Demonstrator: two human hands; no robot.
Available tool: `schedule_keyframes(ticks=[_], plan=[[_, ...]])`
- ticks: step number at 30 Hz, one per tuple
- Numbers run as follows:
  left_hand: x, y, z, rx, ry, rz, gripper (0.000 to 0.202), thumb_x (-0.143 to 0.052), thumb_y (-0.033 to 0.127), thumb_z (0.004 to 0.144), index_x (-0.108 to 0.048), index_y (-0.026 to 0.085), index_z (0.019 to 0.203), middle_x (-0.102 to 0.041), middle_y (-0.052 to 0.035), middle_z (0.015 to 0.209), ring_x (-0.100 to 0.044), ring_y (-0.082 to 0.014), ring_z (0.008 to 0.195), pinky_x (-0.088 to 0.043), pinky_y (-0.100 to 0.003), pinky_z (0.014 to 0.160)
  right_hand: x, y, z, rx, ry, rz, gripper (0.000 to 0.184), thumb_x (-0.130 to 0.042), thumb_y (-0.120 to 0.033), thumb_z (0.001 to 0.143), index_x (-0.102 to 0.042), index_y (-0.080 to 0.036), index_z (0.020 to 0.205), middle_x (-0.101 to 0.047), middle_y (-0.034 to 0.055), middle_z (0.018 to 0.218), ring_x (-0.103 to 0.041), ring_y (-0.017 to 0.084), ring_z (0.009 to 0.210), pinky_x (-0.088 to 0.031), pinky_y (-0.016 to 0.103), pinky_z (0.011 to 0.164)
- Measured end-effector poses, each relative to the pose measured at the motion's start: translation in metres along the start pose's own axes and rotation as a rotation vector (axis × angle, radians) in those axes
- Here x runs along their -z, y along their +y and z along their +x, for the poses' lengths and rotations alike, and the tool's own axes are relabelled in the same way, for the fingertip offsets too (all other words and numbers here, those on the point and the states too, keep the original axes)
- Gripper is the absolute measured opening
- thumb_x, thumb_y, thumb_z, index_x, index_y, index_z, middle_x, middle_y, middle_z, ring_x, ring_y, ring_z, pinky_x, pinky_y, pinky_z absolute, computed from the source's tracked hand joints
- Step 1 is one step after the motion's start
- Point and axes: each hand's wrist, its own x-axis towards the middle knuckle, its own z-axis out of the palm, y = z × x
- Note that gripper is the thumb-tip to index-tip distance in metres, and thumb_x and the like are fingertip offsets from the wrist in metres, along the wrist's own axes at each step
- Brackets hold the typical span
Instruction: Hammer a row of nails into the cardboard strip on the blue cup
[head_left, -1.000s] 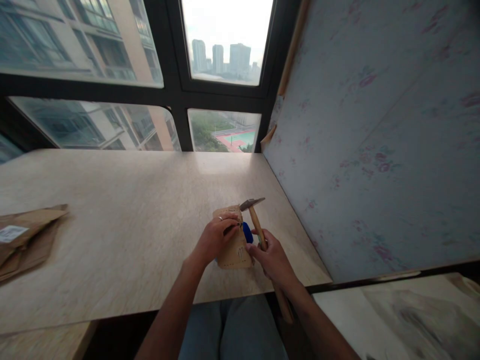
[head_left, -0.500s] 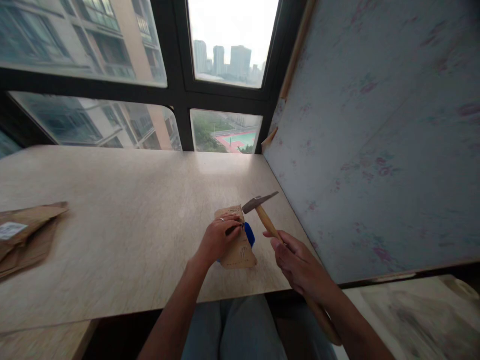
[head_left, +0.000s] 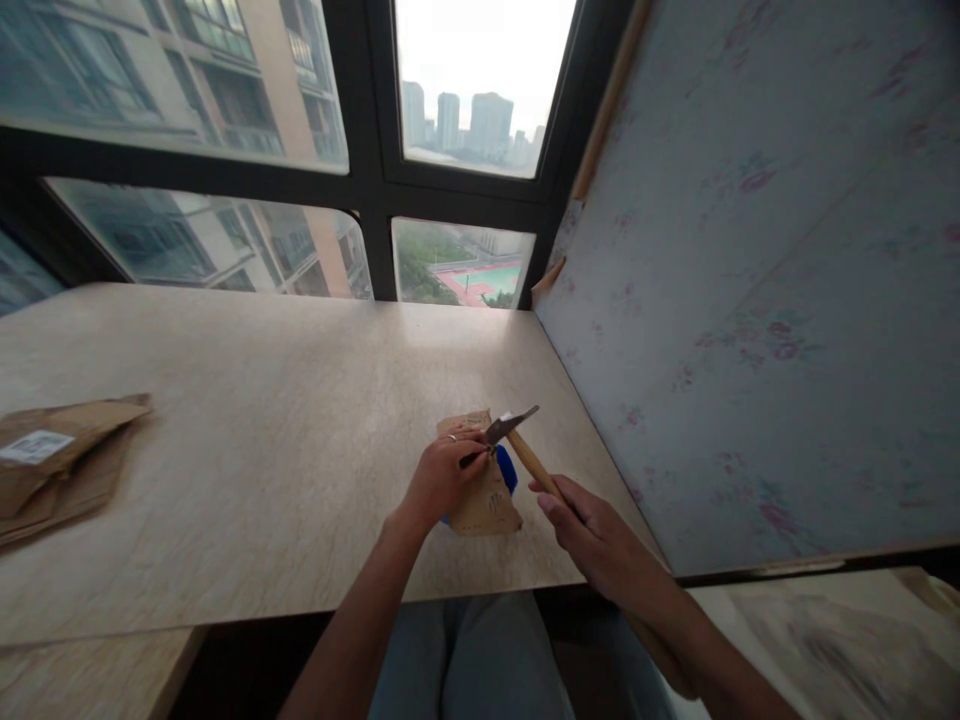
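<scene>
Your left hand [head_left: 441,478] is pinching a thin dark piece [head_left: 474,458] on the brown card [head_left: 493,505]; your right hand [head_left: 592,530] is clasping the hammer [head_left: 526,460], fingers curled round its handle.

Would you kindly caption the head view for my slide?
Right hand holds a hammer, its head beside the left hand, which pinches a small dark piece over a brown card.

head-worn view, facing down, near table [head_left: 225,420]

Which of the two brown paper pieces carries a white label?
The folded paper at the table's far left, untouched; the piece under the left hand has none.
</scene>
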Motion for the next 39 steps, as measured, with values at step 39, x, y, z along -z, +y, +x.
schedule_keyframes(ticks=[39], plan=[[-0.003, 0.003, -0.001, 0.069, 0.051, -0.019, 0.015, -0.067, 0.011, 0.079, -0.077, 0.022, 0.081, -0.077, -0.0069, 0.104, -0.070, -0.0233, 0.104, -0.056, -0.044, 0.096, 0.009, -0.007, 0.004, 0.049, -0.016, -0.185, 0.028, -0.041, -0.040, 0.099, -0.061, -0.021, 0.097, -0.058, -0.0019, 0.066, -0.054, 0.016, 0.059, -0.033, 0.026, 0.057]])
